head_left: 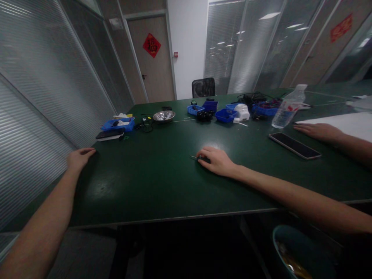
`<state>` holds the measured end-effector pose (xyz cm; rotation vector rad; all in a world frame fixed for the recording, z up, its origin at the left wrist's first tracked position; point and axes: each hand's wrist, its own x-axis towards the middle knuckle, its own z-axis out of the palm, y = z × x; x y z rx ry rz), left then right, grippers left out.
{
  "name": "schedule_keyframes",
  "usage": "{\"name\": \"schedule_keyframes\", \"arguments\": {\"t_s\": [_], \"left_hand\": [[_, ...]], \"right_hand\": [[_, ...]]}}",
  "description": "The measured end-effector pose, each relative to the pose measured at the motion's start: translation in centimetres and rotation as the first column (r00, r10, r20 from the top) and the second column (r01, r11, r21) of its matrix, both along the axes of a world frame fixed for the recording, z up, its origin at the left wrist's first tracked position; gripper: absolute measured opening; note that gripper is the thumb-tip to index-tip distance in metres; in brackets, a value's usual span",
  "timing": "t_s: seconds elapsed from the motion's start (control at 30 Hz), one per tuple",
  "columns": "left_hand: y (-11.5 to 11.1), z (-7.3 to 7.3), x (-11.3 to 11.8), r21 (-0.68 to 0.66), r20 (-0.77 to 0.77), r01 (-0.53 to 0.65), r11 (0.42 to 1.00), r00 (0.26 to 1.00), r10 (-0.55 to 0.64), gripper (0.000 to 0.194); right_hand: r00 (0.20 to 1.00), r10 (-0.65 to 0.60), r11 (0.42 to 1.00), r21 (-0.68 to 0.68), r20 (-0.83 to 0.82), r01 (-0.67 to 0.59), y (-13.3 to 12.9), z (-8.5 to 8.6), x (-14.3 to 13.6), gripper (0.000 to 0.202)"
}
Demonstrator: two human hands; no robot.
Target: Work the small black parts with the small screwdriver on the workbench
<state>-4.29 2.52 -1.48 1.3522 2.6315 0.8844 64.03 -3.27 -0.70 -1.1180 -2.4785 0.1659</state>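
My right hand (215, 159) rests on the green table (151, 178), near its middle. Its fingers are curled round a small dark tool with a thin metal tip (193, 157), which points left. Most of that tool is hidden by the fingers, so its kind does not show. Out at the table's left edge is my left hand (79, 159), its thumb and fingertips brought together in a pinch. Anything between those fingertips is too small to make out. Behind the left hand lie a dark notebook (109, 134) and a blue tray (128, 124) of small items.
Further back stand a metal bowl (164, 116), blue bins (225, 115), a white device (242, 111) and tangled cables (255, 97). Rightward are a water bottle (289, 107), a phone (295, 145) and another person's hand (321, 131). A bin (276, 232) sits below the table edge.
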Motion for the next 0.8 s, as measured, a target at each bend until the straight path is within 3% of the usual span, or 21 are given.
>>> {"name": "schedule_keyframes", "arguments": {"t_s": [0.4, 0.8], "left_hand": [[0.7, -1.1, -1.8, 0.033, 0.074, -0.032, 0.999, 0.997, 0.03, 0.05], [0.1, -0.7, -1.2, 0.005, 0.139, -0.036, 0.999, 0.99, 0.035, 0.055]], "right_hand": [[1.0, 0.004, 1.0, -0.004, -0.002, -0.004, 0.0, 0.0, 0.0, 0.019], [1.0, 0.008, 1.0, -0.019, 0.0, -0.008, -0.1, 0.2, 0.0, 0.02]]}}
